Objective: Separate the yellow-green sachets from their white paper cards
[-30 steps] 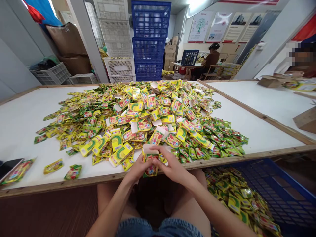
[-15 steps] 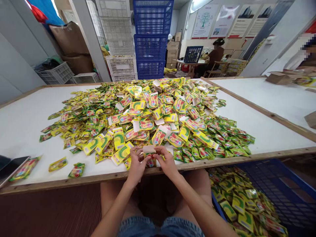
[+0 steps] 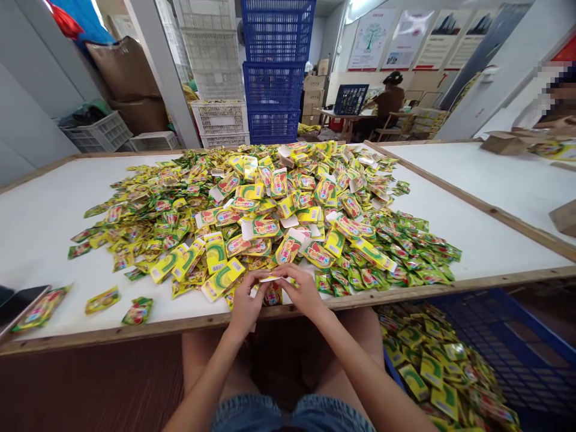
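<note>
Close to the table's front edge, a small printed carton (image 3: 272,295) is held between my two hands. My left hand (image 3: 246,300) grips its left side, fingers bent over the top. My right hand (image 3: 302,293) pinches it from the right, with fingertips at the carton's pale top flap (image 3: 269,279). The flap is folded down nearly flat. Just beyond my hands lies a big heap of yellow cartons (image 3: 224,278), several with open white flaps. Green sachets (image 3: 369,277) spread out to the right of the heap, and yellow and green sachets (image 3: 148,240) to the left.
A phone (image 3: 22,306) and a few loose sachets (image 3: 138,311) lie at the table's left front. Below the right edge stands a blue crate (image 3: 508,336) filled with cartons. Wooden strips (image 3: 486,207) border the table. Stacked crates (image 3: 279,90) and a seated person (image 3: 390,102) are behind.
The carton's top flap stood up before and is now bent down under my fingers. My right fingers have moved left over the carton's top. The view has shifted slightly.
</note>
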Motion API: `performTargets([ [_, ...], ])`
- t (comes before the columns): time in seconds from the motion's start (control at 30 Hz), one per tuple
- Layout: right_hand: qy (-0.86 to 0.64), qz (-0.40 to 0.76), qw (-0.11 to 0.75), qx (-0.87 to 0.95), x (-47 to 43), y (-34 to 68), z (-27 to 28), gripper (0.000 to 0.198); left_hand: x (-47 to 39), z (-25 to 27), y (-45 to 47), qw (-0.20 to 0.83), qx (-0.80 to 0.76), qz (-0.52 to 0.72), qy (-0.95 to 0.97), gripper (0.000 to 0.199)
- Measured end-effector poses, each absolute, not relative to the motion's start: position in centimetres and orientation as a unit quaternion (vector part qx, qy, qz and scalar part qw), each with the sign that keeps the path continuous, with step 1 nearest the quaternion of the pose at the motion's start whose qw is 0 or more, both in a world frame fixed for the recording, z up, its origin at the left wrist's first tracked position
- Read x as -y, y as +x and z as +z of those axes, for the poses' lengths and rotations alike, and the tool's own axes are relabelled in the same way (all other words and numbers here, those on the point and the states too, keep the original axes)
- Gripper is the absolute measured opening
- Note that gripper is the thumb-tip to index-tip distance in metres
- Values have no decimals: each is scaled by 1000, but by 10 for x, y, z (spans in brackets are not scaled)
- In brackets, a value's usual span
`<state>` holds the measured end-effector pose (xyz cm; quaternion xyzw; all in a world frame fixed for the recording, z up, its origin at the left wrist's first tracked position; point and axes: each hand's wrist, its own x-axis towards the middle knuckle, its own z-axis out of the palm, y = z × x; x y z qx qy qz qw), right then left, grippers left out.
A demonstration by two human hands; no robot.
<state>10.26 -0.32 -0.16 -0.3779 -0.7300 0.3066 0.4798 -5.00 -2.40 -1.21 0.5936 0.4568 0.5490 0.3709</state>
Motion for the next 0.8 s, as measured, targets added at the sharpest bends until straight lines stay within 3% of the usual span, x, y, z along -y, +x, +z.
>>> performTargets([
  [0.53,-413,276,471,729,10,99,0,15,24,-12,-54,359,-472,543,595,14],
  [0.67,-405,263,477,735,18,94,-11,14,29,-11,-59,320,-452,525,646,12],
  [0.8,-463,186,501,707,41,128,4,18,28,-3,-81,224,-500,477,687,22],
])
